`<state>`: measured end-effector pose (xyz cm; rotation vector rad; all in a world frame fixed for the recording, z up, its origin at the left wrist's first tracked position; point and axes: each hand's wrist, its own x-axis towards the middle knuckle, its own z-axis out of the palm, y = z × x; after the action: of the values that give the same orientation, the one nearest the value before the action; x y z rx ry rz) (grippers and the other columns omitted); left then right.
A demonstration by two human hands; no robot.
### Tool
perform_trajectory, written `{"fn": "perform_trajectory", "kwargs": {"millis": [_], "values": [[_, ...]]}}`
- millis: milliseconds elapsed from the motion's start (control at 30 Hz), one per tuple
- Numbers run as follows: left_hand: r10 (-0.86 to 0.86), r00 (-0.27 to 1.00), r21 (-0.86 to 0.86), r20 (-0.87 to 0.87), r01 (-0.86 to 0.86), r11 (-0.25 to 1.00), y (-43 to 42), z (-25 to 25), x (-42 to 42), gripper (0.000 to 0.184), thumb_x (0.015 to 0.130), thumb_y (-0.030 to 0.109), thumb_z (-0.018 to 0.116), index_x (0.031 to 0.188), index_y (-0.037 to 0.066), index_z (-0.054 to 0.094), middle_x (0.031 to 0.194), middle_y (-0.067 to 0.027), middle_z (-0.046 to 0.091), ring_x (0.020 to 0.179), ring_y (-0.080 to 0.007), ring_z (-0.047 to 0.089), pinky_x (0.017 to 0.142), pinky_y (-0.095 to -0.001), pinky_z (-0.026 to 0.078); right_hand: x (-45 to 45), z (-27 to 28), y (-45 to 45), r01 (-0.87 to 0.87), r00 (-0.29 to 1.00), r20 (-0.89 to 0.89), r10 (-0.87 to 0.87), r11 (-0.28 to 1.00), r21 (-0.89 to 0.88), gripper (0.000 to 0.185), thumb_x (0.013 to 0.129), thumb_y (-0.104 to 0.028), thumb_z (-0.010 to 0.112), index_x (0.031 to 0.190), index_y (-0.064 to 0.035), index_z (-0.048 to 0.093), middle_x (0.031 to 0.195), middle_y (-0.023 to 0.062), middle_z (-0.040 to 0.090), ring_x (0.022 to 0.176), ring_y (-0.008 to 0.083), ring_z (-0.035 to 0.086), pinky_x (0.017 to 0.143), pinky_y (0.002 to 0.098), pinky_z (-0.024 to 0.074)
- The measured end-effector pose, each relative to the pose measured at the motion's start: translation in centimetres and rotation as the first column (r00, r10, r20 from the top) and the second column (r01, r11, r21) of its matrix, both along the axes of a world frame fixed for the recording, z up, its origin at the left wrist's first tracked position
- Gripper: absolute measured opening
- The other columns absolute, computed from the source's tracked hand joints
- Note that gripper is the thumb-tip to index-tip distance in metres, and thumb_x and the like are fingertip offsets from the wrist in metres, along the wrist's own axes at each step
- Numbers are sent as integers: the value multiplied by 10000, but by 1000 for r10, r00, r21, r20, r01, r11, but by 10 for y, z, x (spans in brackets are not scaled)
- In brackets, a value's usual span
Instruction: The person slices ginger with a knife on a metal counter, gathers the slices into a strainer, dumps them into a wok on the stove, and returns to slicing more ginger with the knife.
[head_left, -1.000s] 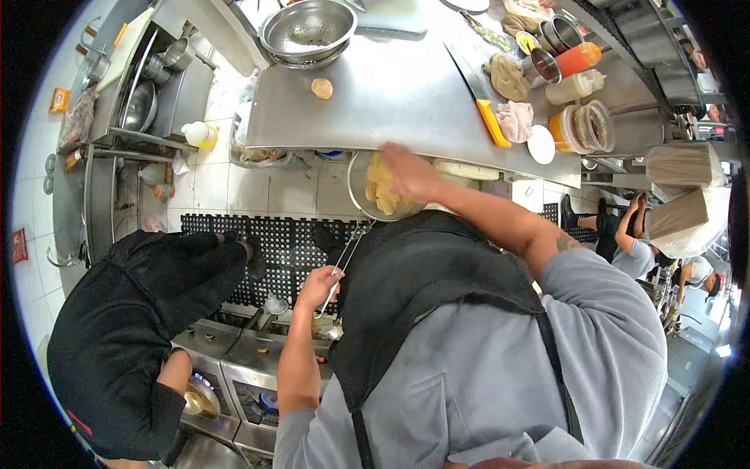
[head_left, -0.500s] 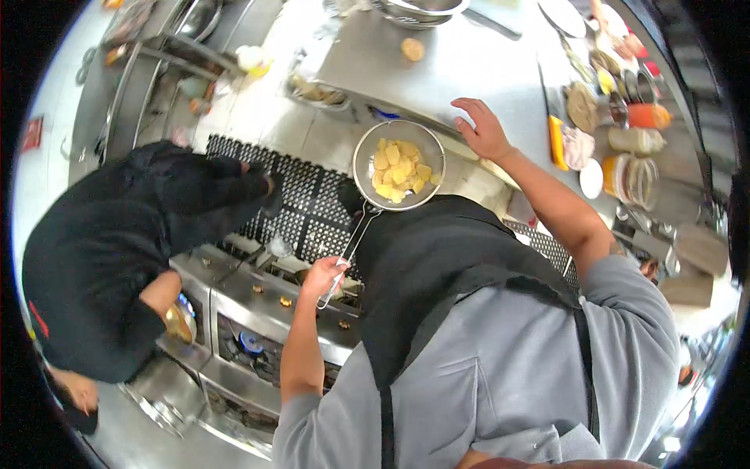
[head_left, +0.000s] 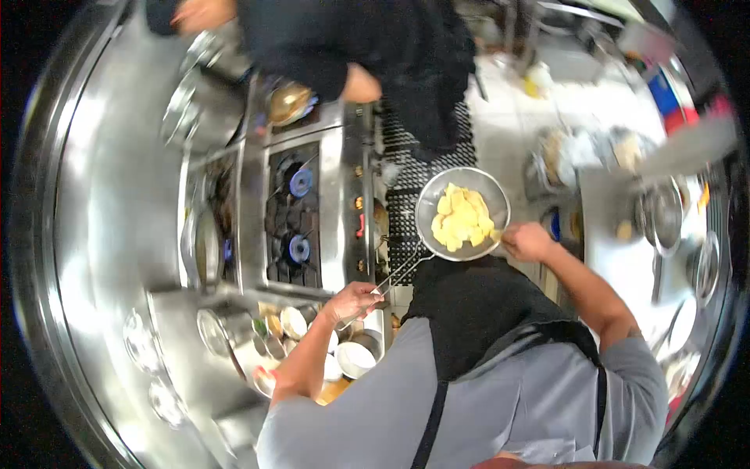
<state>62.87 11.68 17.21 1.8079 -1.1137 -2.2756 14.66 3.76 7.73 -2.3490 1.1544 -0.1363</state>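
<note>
A round mesh strainer point(head_left: 490, 187) with a long wire handle hangs in front of my black apron. Thin yellow slices point(head_left: 461, 217), resembling potato, are heaped inside it. My left hand point(head_left: 353, 303) is closed around the wire handle, near its end. At the opposite side of the strainer, my right hand point(head_left: 527, 242) has its fingers closed at the rim, close to a slice by the edge. The fingertips of the right hand are partly hidden.
A stove point(head_left: 332, 211) with lit burners point(head_left: 299, 248) stands to my left. Beyond it, a co-worker in black point(head_left: 351, 39) is beside a pan point(head_left: 289, 104). Bowls point(head_left: 355, 359) sit at lower left. A steel counter point(head_left: 617, 262) is at right, and a perforated mat point(head_left: 402, 211) covers the floor.
My view has turned toward the stove. The right hand, spread near the counter before, is now at the strainer's rim. My left hand keeps its hold on the handle.
</note>
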Motion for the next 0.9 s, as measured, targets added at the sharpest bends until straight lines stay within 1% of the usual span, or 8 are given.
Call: {"fn": "perform_trajectory", "kwargs": {"millis": [200,300,500,667,700,767,833,900], "values": [[367,930,-15,-27,-367,930,112,38,27,249,954,242,681,1001,-1,650,634,-50,578,461,-135,510,457,-285,401,85,67,-61,-379,885,210,415,905,-190,172,888,-228,634,937,-67,668,898,110,663,883,311,653,755,429,543],[585,811,-11,6,-585,811,174,72,20,243,961,236,647,963,-5,622,629,-40,561,452,-141,507,435,-292,399,119,99,-70,-371,854,356,380,924,-95,201,910,-239,633,1014,-72,678,915,111,660,898,315,655,768,417,546],[852,523,-223,-3,-831,509,247,117,23,151,956,171,623,935,22,607,579,-26,535,393,-131,455,404,-284,377,147,71,-95,-410,837,428,341,909,76,226,924,-283,653,1050,-99,685,925,78,677,816,277,682,711,407,545],[922,383,-522,-61,-799,298,235,117,111,179,959,173,617,844,44,571,589,-25,539,386,-125,447,391,-259,371,150,40,-110,-390,827,459,326,919,50,228,914,-279,671,1044,-93,689,923,94,684,801,290,680,703,403,543],[935,353,-606,25,-738,295,222,122,134,193,955,171,618,813,57,557,592,-23,541,390,-122,446,398,-254,381,144,39,-115,-359,841,454,295,931,60,225,910,-275,675,1036,-89,691,917,99,684,803,294,680,703,402,542],[956,291,-566,-30,-793,224,202,124,200,151,943,156,616,841,53,571,606,-28,544,435,-119,491,410,-257,405,128,39,-125,-296,864,447,233,952,76,219,903,-265,683,1021,-81,696,904,109,684,808,301,680,704,401,539],[937,335,-688,95,-658,305,170,136,246,204,926,174,626,765,70,558,604,-17,538,440,-125,494,414,-268,408,107,50,-133,-179,912,391,124,978,106,209,896,-242,688,1006,-65,700,903,120,687,808,309,677,701,404,534],[959,284,-651,22,-724,229,144,129,314,204,918,187,632,758,70,584,615,-21,562,442,-133,508,417,-279,412,82,42,-141,-76,947,320,24,986,151,216,893,-235,685,1008,-53,701,940,134,696,799,321,674,702,410,534]]}}
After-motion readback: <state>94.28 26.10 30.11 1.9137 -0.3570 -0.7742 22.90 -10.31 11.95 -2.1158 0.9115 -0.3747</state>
